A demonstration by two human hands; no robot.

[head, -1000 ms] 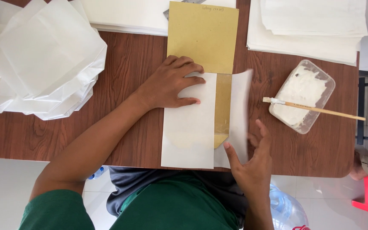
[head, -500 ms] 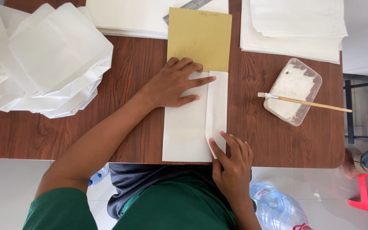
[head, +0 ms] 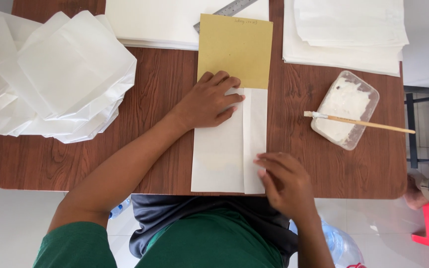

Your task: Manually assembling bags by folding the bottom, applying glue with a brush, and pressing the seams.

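Note:
A white sheet of paper (head: pixel 219 159) lies folded around a tan cardboard template (head: pixel 235 49) in the middle of the wooden table (head: pixel 160 99). My left hand (head: pixel 208 101) lies flat on the paper's upper left part, fingers spread, just below the bare cardboard. My right hand (head: pixel 286 181) presses its fingertips on the folded right flap (head: pixel 255 129) near the table's front edge. The flap lies flat over the template.
A heap of finished white paper bags (head: pixel 50 74) fills the left side. Stacks of white sheets (head: pixel 348 34) lie at the back, with a metal ruler (head: pixel 229 9) on one. A plastic tub of white paste (head: pixel 344 109) with a brush (head: pixel 358 122) across it stands at the right.
The right flap was standing open a second ago; my right hand has folded it leftward over the template and now presses it down near the front edge. My left hand stayed in place.

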